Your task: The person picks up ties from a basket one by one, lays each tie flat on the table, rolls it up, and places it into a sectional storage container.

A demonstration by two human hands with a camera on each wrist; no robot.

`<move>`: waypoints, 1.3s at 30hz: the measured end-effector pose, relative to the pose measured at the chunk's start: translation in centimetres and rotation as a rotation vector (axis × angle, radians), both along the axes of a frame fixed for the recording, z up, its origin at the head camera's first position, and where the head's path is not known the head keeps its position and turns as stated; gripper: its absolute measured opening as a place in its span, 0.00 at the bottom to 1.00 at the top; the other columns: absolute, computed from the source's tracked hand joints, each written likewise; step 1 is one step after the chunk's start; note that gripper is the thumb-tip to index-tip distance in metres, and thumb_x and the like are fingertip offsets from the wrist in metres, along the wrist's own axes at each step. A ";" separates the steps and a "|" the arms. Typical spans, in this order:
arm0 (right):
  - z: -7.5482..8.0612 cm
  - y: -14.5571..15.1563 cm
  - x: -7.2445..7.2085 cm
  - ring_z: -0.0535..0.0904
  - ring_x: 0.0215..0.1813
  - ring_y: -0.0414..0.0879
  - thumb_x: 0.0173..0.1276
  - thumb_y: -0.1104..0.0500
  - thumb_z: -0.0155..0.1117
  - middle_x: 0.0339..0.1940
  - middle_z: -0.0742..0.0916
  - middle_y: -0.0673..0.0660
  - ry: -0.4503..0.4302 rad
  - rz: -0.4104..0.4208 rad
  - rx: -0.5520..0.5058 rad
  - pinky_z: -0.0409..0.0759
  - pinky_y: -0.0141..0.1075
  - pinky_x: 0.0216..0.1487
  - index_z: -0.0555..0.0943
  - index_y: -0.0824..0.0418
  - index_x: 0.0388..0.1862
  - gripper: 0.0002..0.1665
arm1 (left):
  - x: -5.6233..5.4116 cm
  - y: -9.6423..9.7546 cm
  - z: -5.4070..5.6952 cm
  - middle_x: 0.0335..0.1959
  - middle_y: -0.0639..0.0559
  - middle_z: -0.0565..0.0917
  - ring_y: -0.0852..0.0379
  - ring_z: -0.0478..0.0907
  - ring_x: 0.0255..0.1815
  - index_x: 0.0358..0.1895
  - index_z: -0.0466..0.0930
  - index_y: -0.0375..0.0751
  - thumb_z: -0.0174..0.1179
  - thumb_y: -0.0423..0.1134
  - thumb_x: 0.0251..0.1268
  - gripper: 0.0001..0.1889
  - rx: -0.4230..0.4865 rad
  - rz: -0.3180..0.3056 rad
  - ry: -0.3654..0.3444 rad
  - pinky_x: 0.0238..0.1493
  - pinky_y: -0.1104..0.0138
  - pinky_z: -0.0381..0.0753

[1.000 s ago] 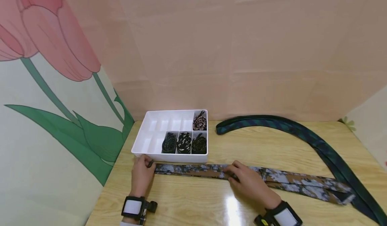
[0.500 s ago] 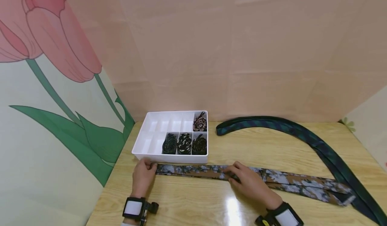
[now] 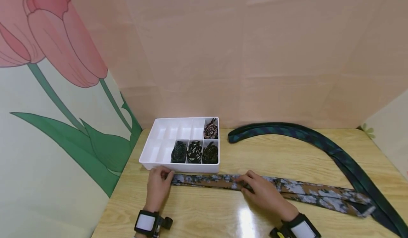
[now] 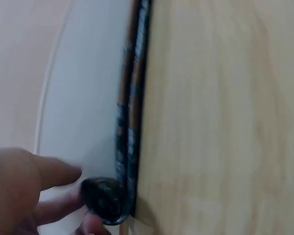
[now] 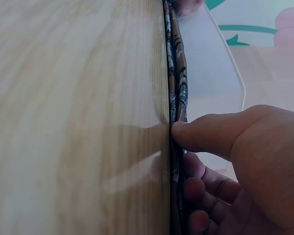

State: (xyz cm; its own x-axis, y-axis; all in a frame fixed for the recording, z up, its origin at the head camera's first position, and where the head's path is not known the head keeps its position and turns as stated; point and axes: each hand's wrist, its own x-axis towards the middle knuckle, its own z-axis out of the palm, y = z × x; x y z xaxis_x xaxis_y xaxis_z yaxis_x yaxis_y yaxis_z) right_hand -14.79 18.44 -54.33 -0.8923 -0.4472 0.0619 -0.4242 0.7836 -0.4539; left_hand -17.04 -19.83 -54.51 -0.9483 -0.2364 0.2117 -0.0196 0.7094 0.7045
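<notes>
A floral necktie [image 3: 204, 180] in brown, grey-blue and black lies folded double along the table, in front of the white tray. My left hand [image 3: 159, 185] holds its left end. In the left wrist view that end is a small coil [image 4: 104, 199], with thumb and fingers around it. Further right along the same strip, my right hand [image 3: 262, 195] rests across it with bent fingers. The right wrist view shows that thumb [image 5: 186, 133] at the fabric's edge and the curled fingers beside it. The necktie's wide end extends to the right, past the hand.
The white compartment tray [image 3: 188, 167] stands just behind the left hand. Several rolled neckties, one of them a brown patterned roll [image 3: 210, 129], fill its right-hand compartments. A dark green plaid necktie [image 3: 302, 133] curves along the back and right, meeting the floral one's wide end.
My left hand has shifted right along the table with the coiled end, and the flat length between the hands is shorter. The right hand has stayed in place.
</notes>
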 end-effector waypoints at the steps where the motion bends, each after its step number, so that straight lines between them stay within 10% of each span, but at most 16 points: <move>1: 0.1 0.0 0.0 0.81 0.45 0.38 0.73 0.58 0.73 0.48 0.81 0.42 0.000 -0.001 -0.001 0.79 0.36 0.38 0.84 0.45 0.62 0.20 | 0.0 0.0 0.0 0.37 0.45 0.78 0.53 0.73 0.39 0.37 0.86 0.37 0.70 0.31 0.66 0.02 -0.003 -0.014 -0.001 0.41 0.62 0.73; 11: 2.3 -1.4 -0.2 0.78 0.40 0.34 0.74 0.58 0.71 0.48 0.82 0.47 -0.045 0.048 -0.004 0.78 0.34 0.36 0.85 0.52 0.59 0.16 | 0.2 0.1 0.1 0.37 0.43 0.81 0.50 0.78 0.39 0.42 0.77 0.35 0.72 0.36 0.61 0.14 0.052 0.015 -0.119 0.40 0.58 0.77; 19: 3.4 -6.3 -1.0 0.82 0.44 0.39 0.75 0.61 0.70 0.49 0.83 0.50 0.005 0.211 -0.037 0.84 0.36 0.43 0.85 0.56 0.58 0.15 | 0.5 1.6 0.1 0.34 0.46 0.74 0.52 0.70 0.37 0.41 0.76 0.37 0.74 0.26 0.52 0.17 0.049 -0.042 -0.033 0.39 0.60 0.69; 26: 3.1 -9.4 -1.0 0.80 0.57 0.47 0.75 0.60 0.68 0.56 0.83 0.52 0.017 0.314 0.103 0.85 0.42 0.56 0.84 0.55 0.66 0.22 | 1.2 2.3 0.1 0.45 0.44 0.77 0.52 0.76 0.45 0.40 0.83 0.39 0.81 0.30 0.51 0.16 0.012 -0.137 0.019 0.46 0.58 0.78; 39: 3.7 -10.4 -1.5 0.80 0.54 0.47 0.72 0.58 0.72 0.53 0.83 0.52 -0.003 0.311 0.139 0.85 0.41 0.55 0.86 0.56 0.59 0.18 | 1.6 0.6 1.5 0.46 0.51 0.86 0.66 0.74 0.30 0.50 0.89 0.42 0.74 0.24 0.55 0.18 -0.082 -0.417 -0.016 0.33 0.72 0.75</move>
State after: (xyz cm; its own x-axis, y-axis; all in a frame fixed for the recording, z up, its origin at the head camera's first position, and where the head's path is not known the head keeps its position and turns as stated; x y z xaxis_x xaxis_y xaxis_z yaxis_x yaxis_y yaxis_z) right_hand -16.24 8.05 -50.66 -0.7116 -0.7023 -0.0214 -0.6516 0.6710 -0.3537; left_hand -15.44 -19.28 -53.01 -0.9624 0.1856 0.1985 0.2709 0.7127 0.6471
